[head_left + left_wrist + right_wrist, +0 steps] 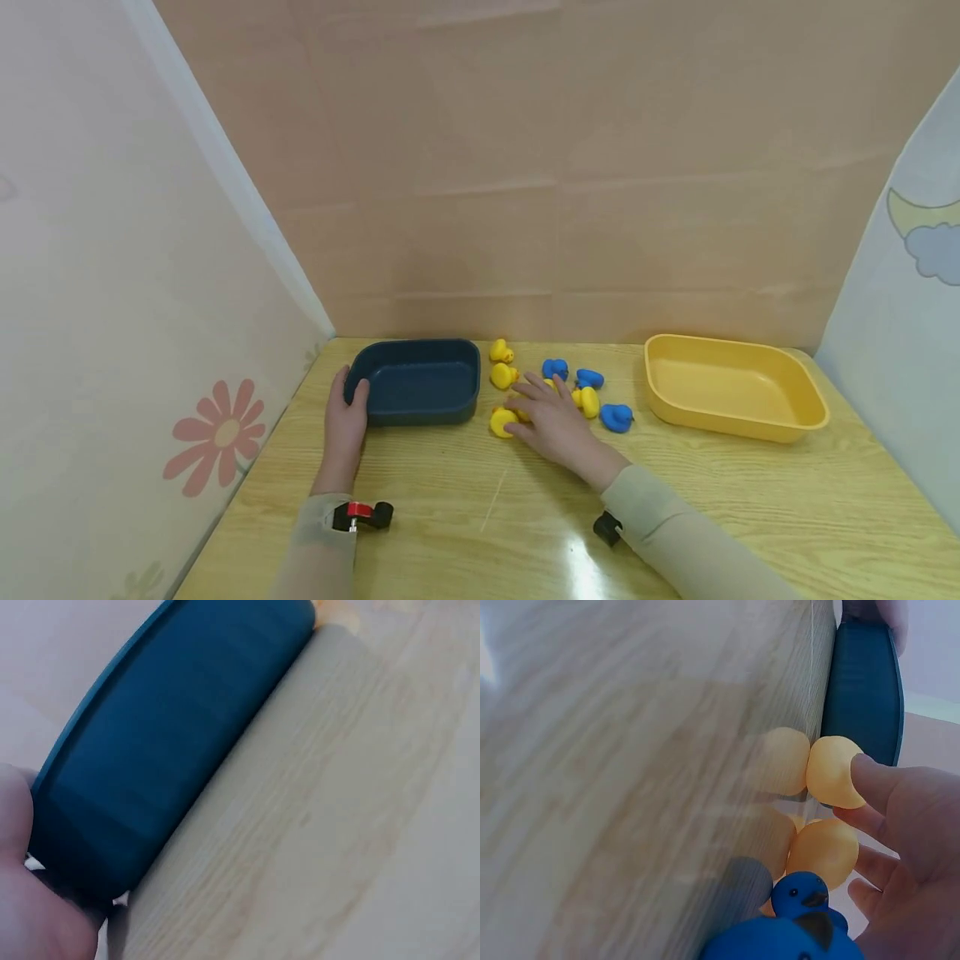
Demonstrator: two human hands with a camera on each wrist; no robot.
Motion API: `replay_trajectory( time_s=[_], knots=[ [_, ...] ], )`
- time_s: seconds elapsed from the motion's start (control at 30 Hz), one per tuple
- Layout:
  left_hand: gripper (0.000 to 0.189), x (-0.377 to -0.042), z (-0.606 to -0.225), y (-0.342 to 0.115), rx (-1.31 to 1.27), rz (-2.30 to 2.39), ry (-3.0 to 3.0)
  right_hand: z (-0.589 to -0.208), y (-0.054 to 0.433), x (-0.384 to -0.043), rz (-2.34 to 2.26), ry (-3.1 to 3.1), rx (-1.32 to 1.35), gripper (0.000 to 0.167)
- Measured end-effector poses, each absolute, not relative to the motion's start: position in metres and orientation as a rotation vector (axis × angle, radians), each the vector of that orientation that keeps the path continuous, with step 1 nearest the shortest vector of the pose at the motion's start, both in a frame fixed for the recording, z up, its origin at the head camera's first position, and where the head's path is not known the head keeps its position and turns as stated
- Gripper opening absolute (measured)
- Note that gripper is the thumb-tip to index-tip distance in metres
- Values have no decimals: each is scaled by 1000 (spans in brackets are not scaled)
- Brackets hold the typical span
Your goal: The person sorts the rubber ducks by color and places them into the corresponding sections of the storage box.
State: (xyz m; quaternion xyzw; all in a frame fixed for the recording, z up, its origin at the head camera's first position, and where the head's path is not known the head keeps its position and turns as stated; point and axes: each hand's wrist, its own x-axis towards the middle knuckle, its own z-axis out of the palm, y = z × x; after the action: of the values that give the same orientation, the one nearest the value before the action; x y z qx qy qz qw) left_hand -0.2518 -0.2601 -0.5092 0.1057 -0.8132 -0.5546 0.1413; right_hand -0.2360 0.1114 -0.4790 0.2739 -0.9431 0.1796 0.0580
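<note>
My left hand (346, 427) grips the left end of a dark blue tray (423, 415), its thumb over the rim. The tray's long side wall (172, 720) fills much of the left wrist view. My right hand (553, 423) is low over a group of small rubber ducks, fingers spread. Its thumb and index fingertips are right at a yellow rubber duck (832, 772), which rests on the table. Another yellow duck (823, 853) lies close to the other fingers, with a blue duck (799, 894) nearer the camera. The hand partly covers several ducks in the head view.
A yellow tray (735, 421) stands at the right on the wooden table (450, 517). Two yellow ducks, one of them here (503, 375), sit beside the dark tray. A blue duck (617, 417) lies right of the hand. Walls close off the back and both sides.
</note>
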Motion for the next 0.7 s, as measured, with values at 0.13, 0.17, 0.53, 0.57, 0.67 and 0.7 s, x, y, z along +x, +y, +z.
replay_trajectory(
  time_s=[0.13, 0.17, 0.53, 0.57, 0.67, 0.7],
  knots=[
    [74, -250, -513, -263, 333, -1738, -2313, -480, 108, -238, 524, -2845, 823, 31],
    [73, -250, -514, -263, 320, -1751, -2306, -481, 108, -238, 521, -2840, 819, 30],
    [57, -249, -518, -261, 167, -1772, -2317, -481, 117, -239, 602, -2735, 784, 22],
    [57, -248, -518, -261, 161, -1764, -2323, -480, 119, -239, 620, -2714, 774, 21],
    [57, -248, -520, -261, 149, -1728, -2345, -469, 125, -237, 673, -2673, 732, 23],
    [57, -248, -520, -261, 142, -1718, -2349, -465, 126, -237, 685, -2663, 716, 24]
  ],
)
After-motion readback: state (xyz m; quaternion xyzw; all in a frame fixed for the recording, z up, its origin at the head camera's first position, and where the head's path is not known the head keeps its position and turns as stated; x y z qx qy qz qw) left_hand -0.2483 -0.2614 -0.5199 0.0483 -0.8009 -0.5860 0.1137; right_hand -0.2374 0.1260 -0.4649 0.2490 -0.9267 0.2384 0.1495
